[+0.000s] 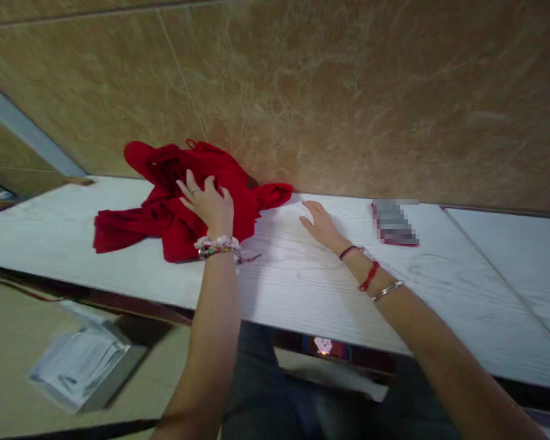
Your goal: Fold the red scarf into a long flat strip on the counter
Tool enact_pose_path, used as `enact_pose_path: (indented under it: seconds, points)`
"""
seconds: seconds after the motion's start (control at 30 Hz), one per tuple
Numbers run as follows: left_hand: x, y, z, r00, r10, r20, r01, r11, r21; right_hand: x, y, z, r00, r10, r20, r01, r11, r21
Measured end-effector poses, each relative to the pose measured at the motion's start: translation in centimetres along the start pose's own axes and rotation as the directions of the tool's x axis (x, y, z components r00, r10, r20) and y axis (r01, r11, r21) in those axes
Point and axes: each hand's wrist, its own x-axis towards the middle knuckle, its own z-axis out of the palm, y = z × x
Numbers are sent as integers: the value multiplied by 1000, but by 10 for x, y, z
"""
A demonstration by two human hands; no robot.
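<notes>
At nine o'clock, red cloth (239, 195) is seemingly being arranged under the left hand (212, 208), fingers spread; the empty right hand (323, 226), fingers parted, would need bringing closer.

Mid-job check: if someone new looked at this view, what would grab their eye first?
Most likely the bright red cloth, crumpled on the left part of the white tabletop near the brown wall, with the left hand spread on it. Next, the right hand, just right of the cloth, a red bracelet on its wrist. Farther right lies a pixelated, red-edged item.
</notes>
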Motion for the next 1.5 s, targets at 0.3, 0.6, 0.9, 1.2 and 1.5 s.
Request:
enact_pose_path:
  seconds: [0.3, 0.6, 0.9, 1.2, 1.5]
  points:
    - [-2, -41, 43, 974, -227, 9, 227, 973, 44, 39, -43, 63, 994, 51, -93, -41, 994, 105]
    - [1, -47, 46, 998, -54, -12, 53, 997, -50, 54, -48, 84, 996, 57, -65, -59, 998, -26]
    - [-22, -6, 31, 946, 323, 35, -314, 935, -164, 27, -14, -26, 934, 353, -62, -341, 824, -451]
    - [-116, 69, 77, 413, 791, 451, -665, 601, -443, -36, 55, -164, 560, 827, -52, -657, 405, -636]
    - [-107, 92, 103, 497, 697, 517, -614, 703, -359, -26, 48, -150, 611, 790, -48, -640, 457, -617]
